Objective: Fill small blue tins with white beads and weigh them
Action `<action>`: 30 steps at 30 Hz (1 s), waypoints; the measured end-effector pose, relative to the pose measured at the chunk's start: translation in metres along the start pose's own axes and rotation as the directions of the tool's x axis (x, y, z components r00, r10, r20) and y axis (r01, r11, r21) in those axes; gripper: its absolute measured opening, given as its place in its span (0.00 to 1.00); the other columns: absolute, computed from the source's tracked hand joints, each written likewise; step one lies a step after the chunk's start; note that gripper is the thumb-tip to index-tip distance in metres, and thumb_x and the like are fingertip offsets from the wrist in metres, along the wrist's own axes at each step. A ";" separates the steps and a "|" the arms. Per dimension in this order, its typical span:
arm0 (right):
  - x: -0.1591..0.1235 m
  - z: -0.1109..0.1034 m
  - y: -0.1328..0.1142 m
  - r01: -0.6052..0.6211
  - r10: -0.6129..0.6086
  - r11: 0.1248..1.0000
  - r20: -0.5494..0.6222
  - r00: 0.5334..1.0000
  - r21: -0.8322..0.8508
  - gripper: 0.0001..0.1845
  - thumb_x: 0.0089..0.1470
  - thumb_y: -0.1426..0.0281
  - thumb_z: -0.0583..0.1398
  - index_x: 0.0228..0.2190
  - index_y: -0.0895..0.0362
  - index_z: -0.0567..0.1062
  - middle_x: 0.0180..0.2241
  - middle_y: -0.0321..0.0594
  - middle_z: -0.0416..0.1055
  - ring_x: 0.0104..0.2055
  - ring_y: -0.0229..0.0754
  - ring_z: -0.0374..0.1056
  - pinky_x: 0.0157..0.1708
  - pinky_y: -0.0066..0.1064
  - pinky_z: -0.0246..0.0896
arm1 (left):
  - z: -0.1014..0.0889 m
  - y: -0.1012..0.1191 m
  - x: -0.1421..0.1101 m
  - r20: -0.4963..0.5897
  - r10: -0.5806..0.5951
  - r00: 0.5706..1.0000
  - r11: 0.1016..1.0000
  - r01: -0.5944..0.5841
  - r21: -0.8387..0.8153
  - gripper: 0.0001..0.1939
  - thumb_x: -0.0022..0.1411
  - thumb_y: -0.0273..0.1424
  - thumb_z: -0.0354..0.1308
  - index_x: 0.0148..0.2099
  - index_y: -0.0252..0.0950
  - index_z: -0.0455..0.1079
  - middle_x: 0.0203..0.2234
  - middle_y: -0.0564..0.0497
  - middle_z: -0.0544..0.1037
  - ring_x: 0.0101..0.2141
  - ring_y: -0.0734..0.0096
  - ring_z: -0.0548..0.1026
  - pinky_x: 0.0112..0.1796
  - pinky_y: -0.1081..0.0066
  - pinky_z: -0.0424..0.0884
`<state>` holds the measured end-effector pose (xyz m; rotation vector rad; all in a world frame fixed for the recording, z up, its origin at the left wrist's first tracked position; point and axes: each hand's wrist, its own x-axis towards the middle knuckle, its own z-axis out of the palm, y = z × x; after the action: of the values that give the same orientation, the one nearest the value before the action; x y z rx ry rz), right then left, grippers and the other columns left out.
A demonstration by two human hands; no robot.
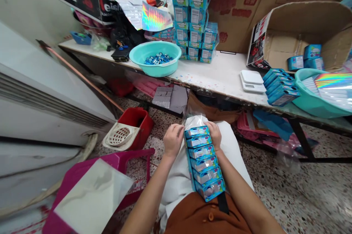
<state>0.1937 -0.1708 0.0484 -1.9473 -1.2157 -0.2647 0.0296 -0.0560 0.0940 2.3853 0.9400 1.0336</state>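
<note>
White-topped and stretching across the back: a long table [229, 70], with an open carton [288, 17] at its right end holding a few blue boxes [313, 56], apparently not bagged. At lower left, a magenta stool [115, 160] bearing clear plastic sheets [93, 197], perhaps spare bags. On the table, tall wrapped stacks [195, 21] of similar boxes, presumably finished. On the white-clad lap [233, 149], a clear bag [195, 119] around a row of six boxes [205, 162]: filling seemingly done, closing seemingly left, judging by the loose plastic beyond the far box. At that end, left hand [173, 138] with thumb and fingertips pinched on the bag's edge; opposite, right hand [214, 134] curled against the far box's side, fingertips partly hidden, grip impossible to tell.
</note>
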 end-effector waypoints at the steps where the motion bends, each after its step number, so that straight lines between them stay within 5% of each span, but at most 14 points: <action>1: 0.003 -0.001 0.002 0.034 -0.034 0.999 -0.008 0.999 -0.004 0.15 0.58 0.71 0.53 0.45 0.53 0.74 0.44 0.44 0.71 0.45 0.44 0.65 0.47 0.36 0.61 | -0.003 0.001 0.001 0.023 0.006 1.000 1.000 -0.006 -0.003 0.08 0.64 0.33 0.52 0.40 0.38 0.71 0.35 0.50 0.75 0.38 0.69 0.73 0.42 0.70 0.68; 6: 0.013 -0.006 0.001 0.058 -0.058 0.998 0.015 0.998 0.011 0.13 0.60 0.68 0.54 0.38 0.52 0.78 0.38 0.43 0.74 0.41 0.44 0.66 0.42 0.35 0.62 | -0.019 0.007 0.009 0.081 -0.023 0.996 0.998 0.028 -0.058 0.09 0.65 0.34 0.51 0.39 0.38 0.72 0.34 0.50 0.76 0.37 0.70 0.74 0.40 0.71 0.68; 11: 0.025 -0.010 -0.011 -0.087 0.082 0.989 0.047 0.996 0.120 0.15 0.60 0.64 0.54 0.29 0.54 0.79 0.30 0.41 0.74 0.34 0.41 0.67 0.35 0.32 0.62 | -0.027 0.016 0.018 0.082 -0.069 0.994 0.994 0.075 -0.078 0.08 0.64 0.34 0.53 0.37 0.38 0.72 0.33 0.50 0.77 0.35 0.70 0.74 0.38 0.71 0.69; 14: 0.030 -0.013 -0.015 -0.120 0.103 0.970 0.090 0.991 0.212 0.15 0.60 0.63 0.54 0.32 0.54 0.79 0.32 0.41 0.75 0.35 0.41 0.69 0.36 0.32 0.64 | -0.029 0.022 0.020 0.078 -0.079 0.994 0.995 0.084 -0.061 0.08 0.63 0.33 0.53 0.37 0.38 0.72 0.33 0.51 0.77 0.34 0.71 0.75 0.37 0.72 0.69; 20: 0.026 -0.028 -0.017 -0.087 0.091 0.940 0.003 0.996 0.330 0.12 0.60 0.66 0.54 0.35 0.55 0.77 0.33 0.40 0.76 0.36 0.40 0.70 0.38 0.32 0.66 | -0.034 0.033 0.019 0.073 -0.011 0.997 1.000 0.012 -0.014 0.07 0.63 0.32 0.54 0.36 0.37 0.72 0.30 0.51 0.77 0.33 0.71 0.74 0.36 0.72 0.69; 30: 0.008 -0.055 -0.023 0.067 -0.052 0.985 -0.096 0.994 0.159 0.10 0.59 0.71 0.54 0.39 0.55 0.75 0.34 0.42 0.76 0.36 0.42 0.72 0.39 0.35 0.69 | -0.032 0.043 -0.004 -0.004 0.215 0.977 0.968 -0.213 0.136 0.06 0.63 0.29 0.54 0.38 0.37 0.72 0.29 0.49 0.78 0.32 0.69 0.74 0.37 0.69 0.70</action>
<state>0.1911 -0.2006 0.1005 -1.7431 -1.1989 -0.2742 0.0221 -0.0865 0.1374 2.6404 0.7940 1.1029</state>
